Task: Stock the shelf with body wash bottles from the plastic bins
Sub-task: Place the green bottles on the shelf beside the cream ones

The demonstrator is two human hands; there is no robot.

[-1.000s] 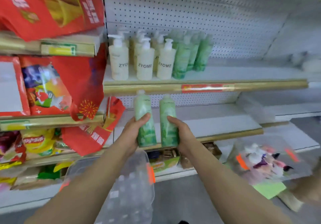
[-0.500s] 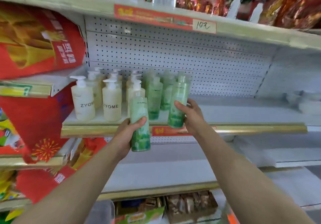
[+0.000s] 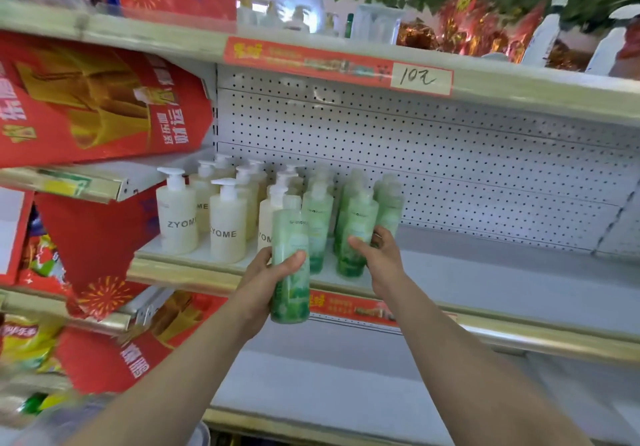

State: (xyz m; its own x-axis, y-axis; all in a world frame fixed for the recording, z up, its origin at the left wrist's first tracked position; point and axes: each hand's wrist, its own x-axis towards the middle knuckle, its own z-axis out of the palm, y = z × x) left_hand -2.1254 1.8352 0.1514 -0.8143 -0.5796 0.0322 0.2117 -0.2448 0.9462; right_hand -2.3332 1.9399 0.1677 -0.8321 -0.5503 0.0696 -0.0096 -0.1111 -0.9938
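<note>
Views: one, the head camera, wide-angle, worn on the person's head.
Facing: forward at the middle shelf (image 3: 502,283), its pegboard back (image 3: 450,168) straight ahead.
Nearness: close; both forearms enter from the bottom edge, and the left hand (image 3: 266,283) and right hand (image 3: 379,255) reach the shelf front.
Frame limits: upper shelf (image 3: 519,94) at top, lower shelf (image 3: 311,376) at bottom, red bags (image 3: 97,106) at left.

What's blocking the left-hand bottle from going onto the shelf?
Straight back, yes: the green bottle in the left hand faces a cream ZYOME bottle and the green row already standing. Bare shelf lies to the right, past the right hand and its second green bottle.
</note>
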